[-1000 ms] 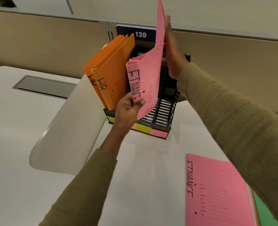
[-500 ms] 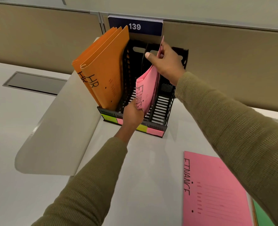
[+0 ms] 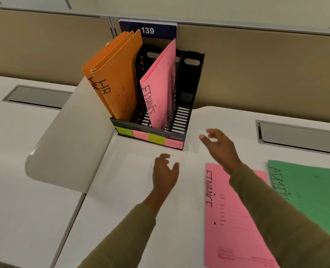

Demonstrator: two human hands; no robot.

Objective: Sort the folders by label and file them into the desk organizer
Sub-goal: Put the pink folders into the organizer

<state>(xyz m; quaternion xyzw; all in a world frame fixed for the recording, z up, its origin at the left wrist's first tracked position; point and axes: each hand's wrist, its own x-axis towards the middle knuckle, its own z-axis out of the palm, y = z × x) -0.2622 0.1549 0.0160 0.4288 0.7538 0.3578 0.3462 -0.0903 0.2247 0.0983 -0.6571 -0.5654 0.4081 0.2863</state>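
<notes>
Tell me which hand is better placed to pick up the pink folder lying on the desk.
Right, probably. The right hand hovers open beyond the flat pink folder, its arm across it; the left hand is farther left, over bare desk.

Two orange folders (image 3: 119, 74), two pink folders (image 3: 160, 88), one green folder (image 3: 311, 192), one organizer (image 3: 191, 78) and four sticky labels (image 3: 140, 135).

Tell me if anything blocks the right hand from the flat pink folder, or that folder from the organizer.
Nothing visible does. The right hand hovers open over the desk just past the flat pink folder. The organizer is open on top, with a standing pink folder in one slot.
</notes>
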